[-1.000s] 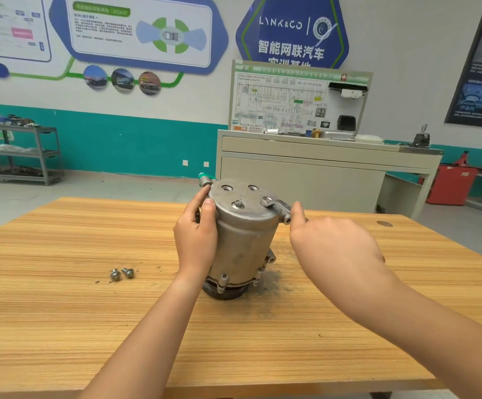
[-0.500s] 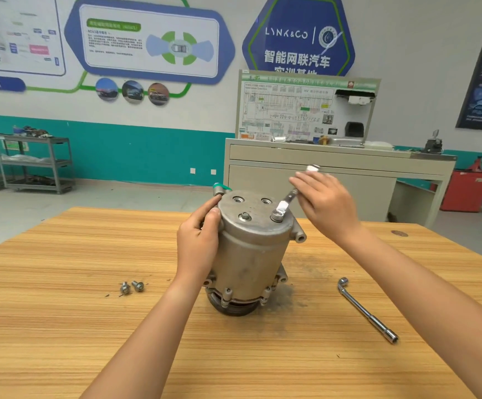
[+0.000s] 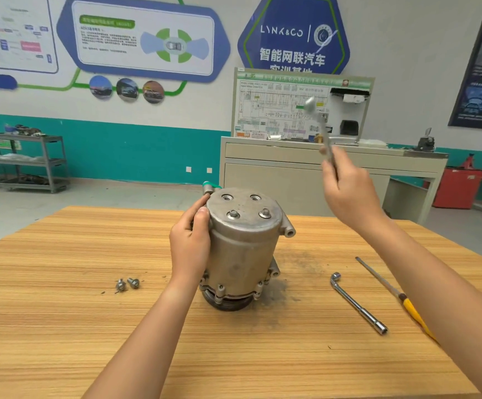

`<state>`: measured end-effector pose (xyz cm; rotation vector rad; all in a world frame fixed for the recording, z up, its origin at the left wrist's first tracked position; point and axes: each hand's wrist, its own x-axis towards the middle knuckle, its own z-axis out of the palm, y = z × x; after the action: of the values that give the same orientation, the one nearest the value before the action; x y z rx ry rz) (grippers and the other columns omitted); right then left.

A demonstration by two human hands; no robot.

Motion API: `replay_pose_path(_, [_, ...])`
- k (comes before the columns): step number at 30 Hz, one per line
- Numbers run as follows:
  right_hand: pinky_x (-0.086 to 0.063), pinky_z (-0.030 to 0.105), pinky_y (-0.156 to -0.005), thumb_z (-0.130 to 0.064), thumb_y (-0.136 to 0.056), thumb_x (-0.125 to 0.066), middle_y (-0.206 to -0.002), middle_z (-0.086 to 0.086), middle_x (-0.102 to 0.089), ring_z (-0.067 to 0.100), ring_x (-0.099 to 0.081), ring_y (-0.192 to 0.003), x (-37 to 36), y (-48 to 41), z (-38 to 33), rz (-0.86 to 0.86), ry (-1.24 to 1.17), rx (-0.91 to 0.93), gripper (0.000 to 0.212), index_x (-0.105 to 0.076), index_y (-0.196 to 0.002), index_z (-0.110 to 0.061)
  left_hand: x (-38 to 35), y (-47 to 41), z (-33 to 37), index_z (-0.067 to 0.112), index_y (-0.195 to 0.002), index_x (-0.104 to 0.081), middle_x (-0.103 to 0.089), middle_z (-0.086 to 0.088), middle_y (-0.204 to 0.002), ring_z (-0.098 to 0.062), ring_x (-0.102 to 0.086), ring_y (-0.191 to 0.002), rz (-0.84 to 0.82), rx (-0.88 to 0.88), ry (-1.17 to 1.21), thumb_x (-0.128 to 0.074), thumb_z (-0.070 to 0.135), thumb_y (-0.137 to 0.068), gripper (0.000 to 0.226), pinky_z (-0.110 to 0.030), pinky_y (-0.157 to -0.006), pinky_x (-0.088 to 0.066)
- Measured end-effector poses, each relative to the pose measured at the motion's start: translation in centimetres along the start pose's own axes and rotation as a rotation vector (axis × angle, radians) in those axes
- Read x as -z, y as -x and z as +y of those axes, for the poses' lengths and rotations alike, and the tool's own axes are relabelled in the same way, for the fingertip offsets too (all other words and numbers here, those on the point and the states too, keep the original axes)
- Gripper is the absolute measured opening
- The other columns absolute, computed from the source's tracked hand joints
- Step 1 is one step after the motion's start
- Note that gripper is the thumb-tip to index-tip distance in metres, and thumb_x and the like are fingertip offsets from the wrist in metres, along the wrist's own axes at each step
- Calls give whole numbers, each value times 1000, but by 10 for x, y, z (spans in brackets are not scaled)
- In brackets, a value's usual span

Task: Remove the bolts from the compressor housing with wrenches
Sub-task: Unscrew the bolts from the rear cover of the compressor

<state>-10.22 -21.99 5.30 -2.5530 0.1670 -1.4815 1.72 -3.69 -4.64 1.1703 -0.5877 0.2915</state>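
Centre frame on the worktop (image 3: 61,312), the left hand (image 3: 189,249) curls its fingers (image 3: 201,218) round the compressor housing (image 3: 242,246); the right hand (image 3: 349,191) clasps a wrench (image 3: 324,131) aloft (upper right). Best seat it squarely on a top bolt (image 3: 233,215).

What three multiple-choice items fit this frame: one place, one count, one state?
1. Where do the loose bolts lie?
A. on the table, left of the housing
B. on the housing's top
C. in a hand

2. How many bolts sit in the housing's top face?
A. one
B. two
C. four

3. The wrench in the right hand is
A. seated on a bolt
B. raised clear of the housing
C. lying on the table

Key:
1 A: both lie on the wood, beyond the left hand that grips the housing.
2 B: two bolt heads show beside two empty holes.
3 B: it points up, above the housing.
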Motion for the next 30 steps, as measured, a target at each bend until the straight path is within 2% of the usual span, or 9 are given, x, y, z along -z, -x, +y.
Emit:
replay_pose_path(3, [-27, 25, -40, -19, -96, -38, -49, -9, -35, 15, -38, -41, 20, 44, -21, -287, 439, 164, 43, -38, -138, -17, 0, 5, 2, 35, -108, -62, -63, 22, -105, 15, -57, -98, 28, -4, 14, -44, 27, -87, 29, -2, -74, -41])
replay_pose_path(6, [-20, 27, -40, -24, -95, -31, -56, -9, -35, 19, -42, -56, 29, 69, -34, -484, 685, 103, 52, -17, -145, -29, -1, 6, 2, 33, -112, -61, -62, 23, -105, 16, -56, -99, 39, -11, 10, -46, 16, -95, 28, -3, -76, -41])
replay_pose_path(12, [-15, 27, -40, -17, -95, -31, -57, -7, -29, 14, -26, -48, 35, 67, -47, -547, 774, 35, 54, -15, -145, -26, -3, 6, 2, 31, -116, -60, -62, 22, -106, 17, -55, -99, 38, 5, -1, -44, 14, -97, 30, -3, -77, -42])
replay_pose_path(16, [-16, 28, -39, -6, -88, -35, -56, -4, -30, 17, -28, -47, 32, 58, -61, -582, 866, 114, 47, -31, -134, -15, -4, 7, 1, 24, -119, -62, -64, 17, -108, 17, -55, -99, 67, 9, 4, -44, 12, -97, 31, -3, -78, -42])
replay_pose_path(20, [-27, 25, -42, 1, -83, -39, -82, 0, -60, 23, -57, -69, 33, 58, -75, -615, 920, 161, 52, -31, -135, -2, -8, 8, 2, 23, -121, -62, -64, 15, -110, 17, -53, -102, 58, 14, -12, -45, 14, -96, 31, -4, -81, -42])
replay_pose_path(22, [-30, 26, -41, -1, -85, -41, -73, 1, -56, 23, -55, -57, 32, 69, -75, -570, 944, 170, 59, -23, -141, 0, -8, 8, 2, 22, -121, -62, -64, 14, -110, 16, -53, -102, 57, 12, -18, -45, 14, -96, 31, -5, -82, -42])
replay_pose_path(25, [-14, 17, -41, -20, -76, -66, -48, 0, -45, 19, -35, -29, 33, 78, -58, -310, 968, 206, 41, -63, -114, -7, -5, 6, 0, 18, -122, -62, -64, 14, -109, 16, -55, -100, 73, 5, -17, -43, 12, -97, 32, -5, -80, -43])
replay_pose_path(27, [-21, 18, -41, -26, -79, -64, -44, 0, -49, 20, -44, -31, 26, 76, -28, -8, 825, 338, 19, -74, -91, -14, -3, 5, 0, 20, -120, -62, -64, 14, -107, 14, -55, -101, 73, 11, -8, -42, 11, -97, 32, -7, -82, -45])
replay_pose_path(30, [-43, 30, -59, -19, -89, -52, -64, 6, -64, 22, -61, -54, 4, 61, 17, 96, 557, 439, 25, -71, -101, -8, -3, 5, 2, 25, -117, -61, -63, 18, -105, 16, -56, -99, 44, 10, -7, -45, 12, -96, 29, -6, -81, -45])
